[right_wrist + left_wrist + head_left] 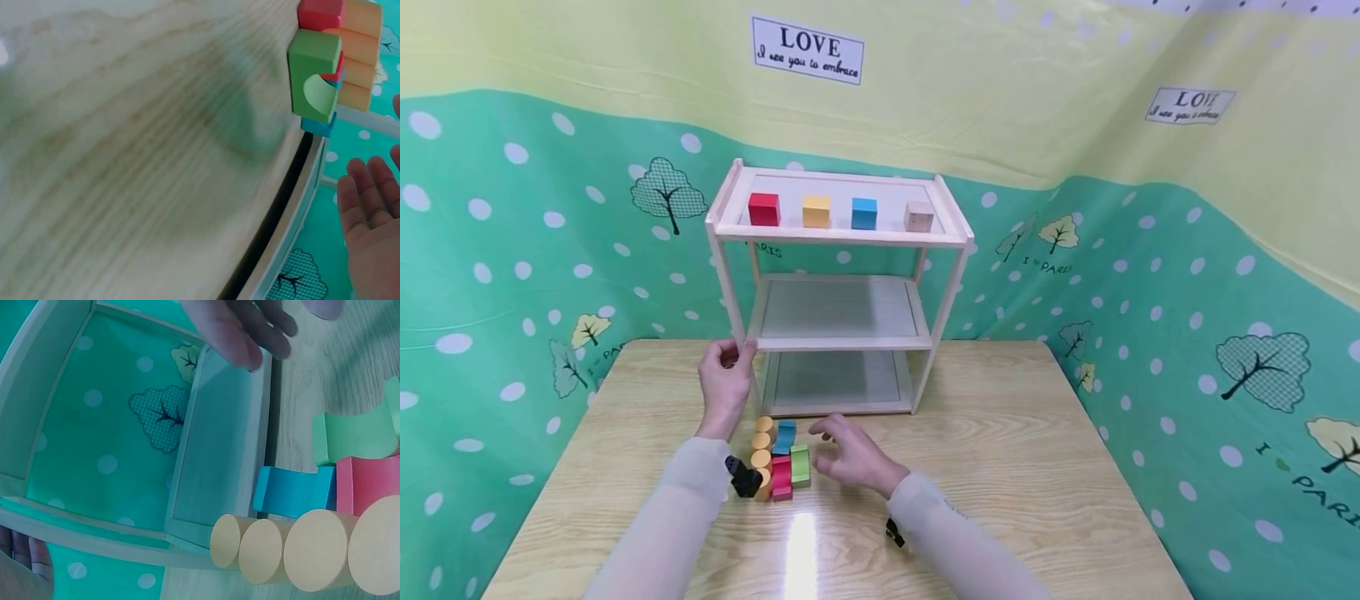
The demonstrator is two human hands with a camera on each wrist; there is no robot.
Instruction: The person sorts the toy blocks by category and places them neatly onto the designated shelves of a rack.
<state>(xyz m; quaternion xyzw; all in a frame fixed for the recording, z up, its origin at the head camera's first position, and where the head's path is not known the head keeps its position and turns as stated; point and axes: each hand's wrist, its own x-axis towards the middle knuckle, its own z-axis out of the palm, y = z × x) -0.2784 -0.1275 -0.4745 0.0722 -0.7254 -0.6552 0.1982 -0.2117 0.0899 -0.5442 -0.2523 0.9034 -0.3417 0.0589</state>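
My left hand (pixel 726 383) grips the left post of a white three-level shelf rack (pixel 842 342), level with the middle shelf. In the left wrist view its fingers (pixel 22 550) are partly behind the post. My right hand (pixel 852 454) hovers with loosely extended fingers, holding nothing, just right of a group of blocks. There a blue curved block (pixel 786 437), a red one (pixel 782 478) and a green one (pixel 801 467) lie beside a row of several light orange cylinders (pixel 761 459). The green block (pixel 306 69) shows its round cutout in the right wrist view.
On the top shelf stand a red cube (pixel 764 210), a yellow cube (pixel 816 212), a blue cube (pixel 864 214) and a plain wood cube (pixel 919 217). A green and yellow patterned cloth (pixel 1150 333) hangs behind and beside the wooden table (pixel 1000 433).
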